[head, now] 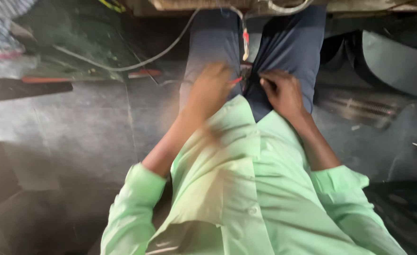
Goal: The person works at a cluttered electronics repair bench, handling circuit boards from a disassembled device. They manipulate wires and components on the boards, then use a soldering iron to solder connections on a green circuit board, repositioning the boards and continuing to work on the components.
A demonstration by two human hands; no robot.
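I look down at my own light green shirt (232, 189) and blue trousers (293, 47). My left hand (211, 92) is motion-blurred over my left thigh, fingers closed, with a thin red piece (236, 80) sticking out of it toward the gap between my legs. My right hand (281, 92) rests on the right thigh, fingers curled shut close to that same gap; what it pinches is hidden. A thin red and white wire (245, 43) hangs down from the bench edge above to just over the hands.
A white cable (161, 54) loops across the floor at the upper left. A red-handled tool (144, 73) and a dark board (24, 89) lie on the grey stone floor (85, 127). A grey curved part (397, 61) and a metal grille (359, 106) sit to the right.
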